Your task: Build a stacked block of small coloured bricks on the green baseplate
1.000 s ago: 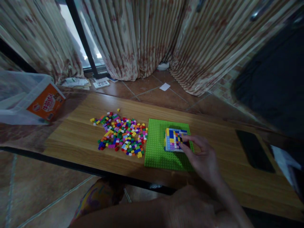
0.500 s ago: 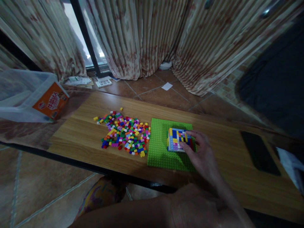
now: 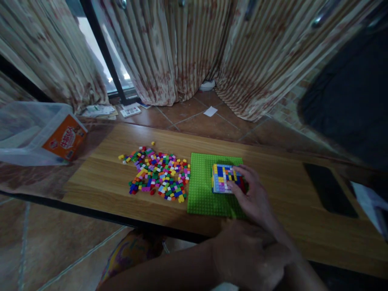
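On the green baseplate (image 3: 203,190), toward its right side, the multicoloured brick block (image 3: 223,178) is now gripped at its right edge by the curled fingers of the right hand (image 3: 253,194), shifted closer than before. The left hand (image 3: 251,258) rests loosely closed below the baseplate, holding nothing visible. Loose bricks (image 3: 157,176) lie left of the baseplate.

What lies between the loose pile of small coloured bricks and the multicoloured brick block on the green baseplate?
In the head view, only bare studs of the green baseplate separate the loose brick pile from the multicoloured block.
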`<state>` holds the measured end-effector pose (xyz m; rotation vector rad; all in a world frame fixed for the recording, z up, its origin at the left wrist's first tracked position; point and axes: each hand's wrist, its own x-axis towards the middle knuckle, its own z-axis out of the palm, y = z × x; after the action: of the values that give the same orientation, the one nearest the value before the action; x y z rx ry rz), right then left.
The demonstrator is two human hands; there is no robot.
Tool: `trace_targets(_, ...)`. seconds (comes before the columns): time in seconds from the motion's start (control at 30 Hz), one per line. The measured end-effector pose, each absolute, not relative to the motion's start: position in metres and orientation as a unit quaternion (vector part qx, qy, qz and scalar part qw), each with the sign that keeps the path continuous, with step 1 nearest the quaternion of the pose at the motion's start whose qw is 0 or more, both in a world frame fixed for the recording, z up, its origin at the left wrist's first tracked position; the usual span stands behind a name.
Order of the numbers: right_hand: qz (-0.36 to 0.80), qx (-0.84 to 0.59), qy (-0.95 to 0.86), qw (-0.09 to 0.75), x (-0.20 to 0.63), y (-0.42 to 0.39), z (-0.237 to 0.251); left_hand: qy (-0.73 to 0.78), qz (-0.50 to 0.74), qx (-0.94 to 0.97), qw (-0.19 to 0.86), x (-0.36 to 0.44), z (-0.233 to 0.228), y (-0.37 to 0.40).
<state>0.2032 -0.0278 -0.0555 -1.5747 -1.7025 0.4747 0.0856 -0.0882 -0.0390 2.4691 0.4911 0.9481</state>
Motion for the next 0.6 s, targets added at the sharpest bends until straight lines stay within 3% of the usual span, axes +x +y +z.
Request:
trace_targets(0.17,0.217,-0.611,-0.629,0.428,0.209,-0.025,-0.055,0.374,0.454,0.749,0.305,0.059,-0.019,-0.055)
trace_targets(0.3,0.195,-0.629,-0.627,0.417,0.209,-0.023,-0.055,0.570,0.423,0.604,0.363,0.044,-0.019,-0.029)
trace_targets(0.43,0.161,-0.634,-0.640,0.404,0.204,-0.022,-0.053,0.564,0.369,0.570,0.469,0.043,-0.023,-0.025)
trace_targets(0.6,0.042,-0.599,-0.658,0.454,0.187,-0.033,-0.038,0.544,0.362,0.562,0.507,0.046,-0.023,-0.023)
